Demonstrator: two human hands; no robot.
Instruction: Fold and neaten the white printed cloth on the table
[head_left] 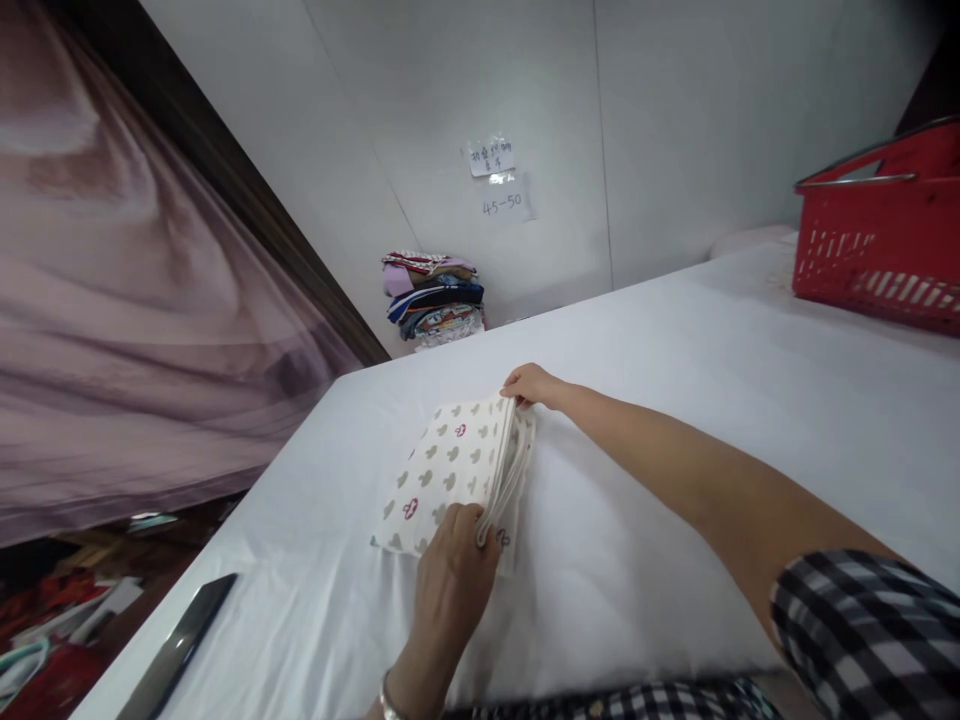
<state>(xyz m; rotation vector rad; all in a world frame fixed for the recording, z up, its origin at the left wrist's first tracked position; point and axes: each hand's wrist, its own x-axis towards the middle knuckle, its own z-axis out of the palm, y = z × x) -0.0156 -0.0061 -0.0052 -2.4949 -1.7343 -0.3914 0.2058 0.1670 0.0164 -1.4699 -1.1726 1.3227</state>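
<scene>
A white cloth (442, 460) printed with grey-green and a few red mushroom-like shapes lies folded in several layers on the white-covered table. Its layered edge faces right, where the folds stand slightly apart. My left hand (459, 560) grips the near right corner, fingers closed round the fold. At the far right corner, my right hand (531, 386) pinches the cloth between thumb and fingers. What kind of textile it is, I cannot tell.
A stack of folded clothes (435, 295) stands beyond the table's far edge, against the wall. A red plastic basket (877, 245) sits at the far right. Near the left edge lies a dark flat strip (180, 645). A pinkish curtain (150, 270) hangs at left.
</scene>
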